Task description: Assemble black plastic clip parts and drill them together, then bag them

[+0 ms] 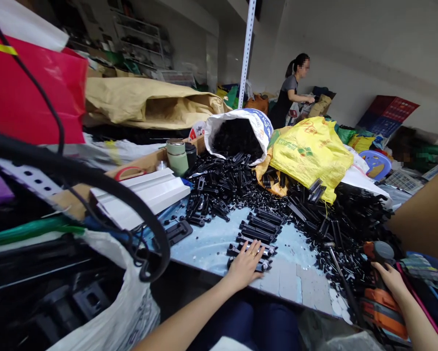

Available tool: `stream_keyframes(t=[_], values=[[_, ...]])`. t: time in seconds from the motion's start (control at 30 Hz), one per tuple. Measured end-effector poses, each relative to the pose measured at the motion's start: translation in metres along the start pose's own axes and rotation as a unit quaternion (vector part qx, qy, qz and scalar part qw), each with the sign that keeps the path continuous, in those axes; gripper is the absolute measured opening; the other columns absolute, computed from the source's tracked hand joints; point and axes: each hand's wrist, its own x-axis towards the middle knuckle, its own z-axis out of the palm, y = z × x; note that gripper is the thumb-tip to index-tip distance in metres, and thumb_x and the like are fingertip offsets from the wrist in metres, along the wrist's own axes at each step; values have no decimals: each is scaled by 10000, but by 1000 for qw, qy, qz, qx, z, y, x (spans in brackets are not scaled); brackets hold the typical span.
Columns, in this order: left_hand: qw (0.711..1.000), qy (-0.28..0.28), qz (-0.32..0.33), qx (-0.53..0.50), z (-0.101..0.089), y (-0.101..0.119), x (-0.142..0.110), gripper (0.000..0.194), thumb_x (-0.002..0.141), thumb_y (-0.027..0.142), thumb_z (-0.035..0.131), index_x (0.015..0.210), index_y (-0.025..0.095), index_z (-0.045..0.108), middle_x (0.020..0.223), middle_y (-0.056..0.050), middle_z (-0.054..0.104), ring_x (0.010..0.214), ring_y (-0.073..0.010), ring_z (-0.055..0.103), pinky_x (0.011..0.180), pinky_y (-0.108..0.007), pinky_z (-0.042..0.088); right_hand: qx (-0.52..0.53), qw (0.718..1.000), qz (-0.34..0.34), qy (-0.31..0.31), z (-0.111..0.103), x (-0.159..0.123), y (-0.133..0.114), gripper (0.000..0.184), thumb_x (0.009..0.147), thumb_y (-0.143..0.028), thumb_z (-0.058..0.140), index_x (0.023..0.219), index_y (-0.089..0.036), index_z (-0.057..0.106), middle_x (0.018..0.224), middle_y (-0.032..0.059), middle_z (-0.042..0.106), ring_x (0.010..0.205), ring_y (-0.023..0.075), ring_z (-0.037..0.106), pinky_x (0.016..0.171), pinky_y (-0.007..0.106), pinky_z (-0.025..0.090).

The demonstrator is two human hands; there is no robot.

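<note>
My left hand (243, 267) lies flat with fingers spread over the near end of a row of long black plastic parts (261, 226) on the light blue tabletop (211, 248). The parts sit side by side, some showing metal pieces. At the right edge of the table, my right hand (390, 280) is wrapped around the handle of an orange and grey cordless drill (383, 312). Its drill head points away, and its tip is not clear. A heap of small screws (333, 273) lies left of the drill.
Black parts (226, 183) pile up behind the row, spilling from a white sack (268, 129). A yellow bag (310, 153) rests on the right heap. A black curved tube (145, 214) crosses the left foreground. A green flask (177, 158) stands at the back. Another person (290, 95) works behind.
</note>
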Motion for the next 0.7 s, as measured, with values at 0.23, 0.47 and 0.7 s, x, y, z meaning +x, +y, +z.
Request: stream_keyframes(t=[0.23, 0.47, 0.7], values=[[999, 42, 20, 25, 8, -1, -4, 834, 737, 564, 582, 1389, 146, 273, 1377, -158, 417, 1300, -279, 351, 1048, -467, 331, 19, 998, 48, -21, -9, 14, 15, 166, 747, -317, 500, 765, -158, 546, 482, 63, 561, 460, 208, 574, 493, 311, 493], [997, 65, 33, 38, 13, -5, -10, 805, 761, 529, 566, 1400, 153, 251, 1383, -161, 406, 1280, -295, 379, 1028, -473, 359, 31, 999, 11, 13, -4, 5, 14, 271, 749, -280, 544, 961, -112, 558, 392, -17, 494, 403, 188, 547, 446, 292, 466], [997, 57, 43, 23, 12, -8, -11, 758, 803, 510, 509, 1411, 163, 221, 1404, -161, 372, 1296, -295, 354, 1036, -488, 334, 87, 994, 58, 25, -5, -1, 9, 230, 723, -232, 603, 915, -106, 578, 419, -5, 520, 412, 170, 538, 450, 278, 478]])
